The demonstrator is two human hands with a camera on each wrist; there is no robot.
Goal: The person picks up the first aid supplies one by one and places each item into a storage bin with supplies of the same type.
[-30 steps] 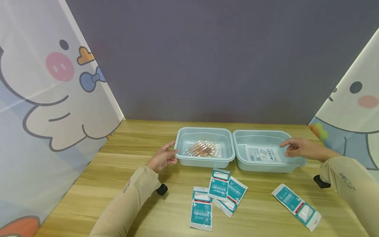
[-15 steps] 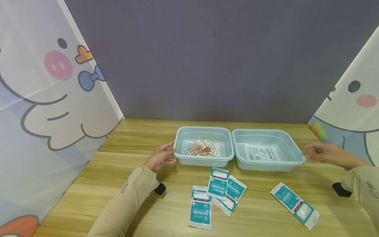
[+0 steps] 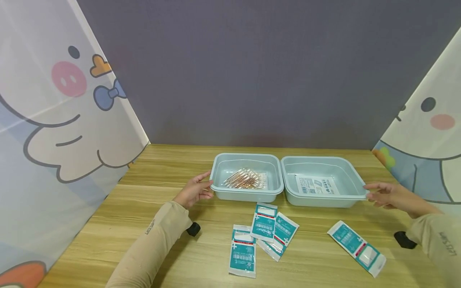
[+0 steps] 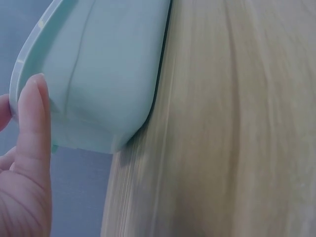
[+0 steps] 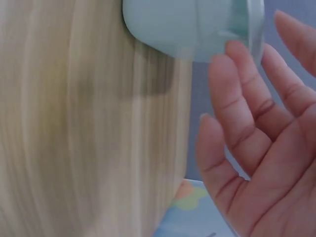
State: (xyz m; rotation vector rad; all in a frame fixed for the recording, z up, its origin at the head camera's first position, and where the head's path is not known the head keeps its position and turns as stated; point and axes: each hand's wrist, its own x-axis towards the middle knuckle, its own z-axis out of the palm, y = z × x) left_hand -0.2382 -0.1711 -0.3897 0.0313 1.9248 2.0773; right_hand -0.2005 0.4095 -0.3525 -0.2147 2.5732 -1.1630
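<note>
Two pale teal plastic trays stand side by side on the wooden table (image 3: 173, 168). The left tray (image 3: 216, 188) holds a bundle of copper-coloured sticks (image 3: 245, 180); the right tray (image 3: 324, 200) holds a flat printed white packet (image 3: 317, 185). My left hand (image 3: 196, 191) rests with straight fingers against the left tray's outer left rim (image 4: 29, 74). My right hand (image 3: 381, 193) is open, fingertips at the right tray's outer right rim (image 5: 254, 29). Neither hand grips anything.
Several teal-and-white sachets lie in front of the trays: a cluster (image 3: 263, 236) at centre and one (image 3: 356, 248) to the right. Cartoon-printed panels (image 3: 54, 120) close in both sides, and a grey wall stands behind.
My right hand came out from over the right tray, swung to its outer right side, then closed in on the rim. The left hand stayed at the left tray.
</note>
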